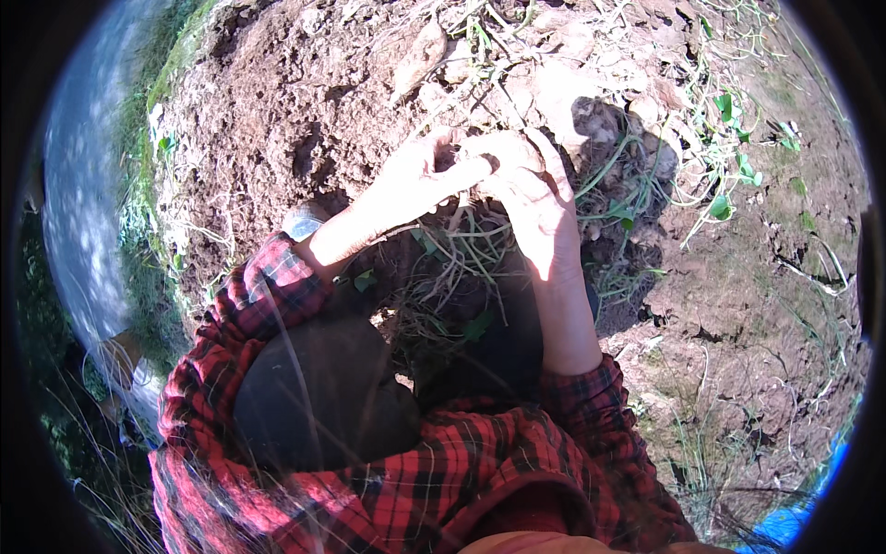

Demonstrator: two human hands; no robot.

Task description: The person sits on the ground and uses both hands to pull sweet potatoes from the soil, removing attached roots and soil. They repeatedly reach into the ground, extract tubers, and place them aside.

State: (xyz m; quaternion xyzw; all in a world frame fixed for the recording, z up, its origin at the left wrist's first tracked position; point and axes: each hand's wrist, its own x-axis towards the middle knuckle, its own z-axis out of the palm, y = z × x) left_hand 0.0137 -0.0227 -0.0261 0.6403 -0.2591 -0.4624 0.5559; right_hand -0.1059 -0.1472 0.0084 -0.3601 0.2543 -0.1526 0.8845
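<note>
Bright sun washes out both my hands and the tuber, apparently a sweet potato (509, 149), that they grip over the dug soil. My left hand (419, 176) reaches in from the left, its thumb laid along the near side of the tuber. Around the right end of it curl the fingers of my right hand (540, 197). Just beyond lies another long sweet potato (421, 55) on loose earth, beside cut vine stems (477, 31). Below the hands, between my knees, is a tangle of stems and roots (471, 253) in shade.
Crumbly brown soil (263, 90) spreads ahead and left. Trailing vines with green leaves (723, 208) run along the right. A grassy edge (149, 208) borders a grey paved strip (86, 194) at far left. Something blue (785, 525) shows at lower right. My dark-clad knee (325, 395) is close.
</note>
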